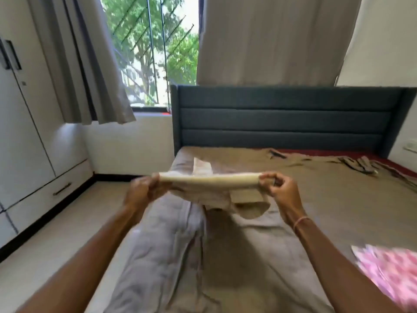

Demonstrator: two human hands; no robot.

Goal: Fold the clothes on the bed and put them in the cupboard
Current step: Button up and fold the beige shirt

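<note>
1. The left hand [141, 193] grips the left end of a cream garment [209, 180], with the fingers curled round the cloth. This hand is blurred, so the single fingers are not clear.
2. The right hand [279, 190] pinches the right end of the same garment between the thumb and the bent fingers.
3. The garment is stretched flat between the two hands, in the air above the bed [316, 199]. Its upper edge is a straight band and the rest hangs down in loose folds.
4. A thin band [301, 221] sits on the right wrist.
5. The bed has a brown sheet, and a grey quilted cloth [162, 245] lies along its left side, under the garment.
6. A pink patterned cloth [390, 272] lies on the near right corner of the bed, well apart from the hands.
7. Some dark clothes [361, 164] lie on the far right side, near the dark headboard [288, 118].
8. The white cupboard [27, 136] stands on the left with its doors closed, beside the window [153, 53] and a grey curtain [90, 64].
</note>
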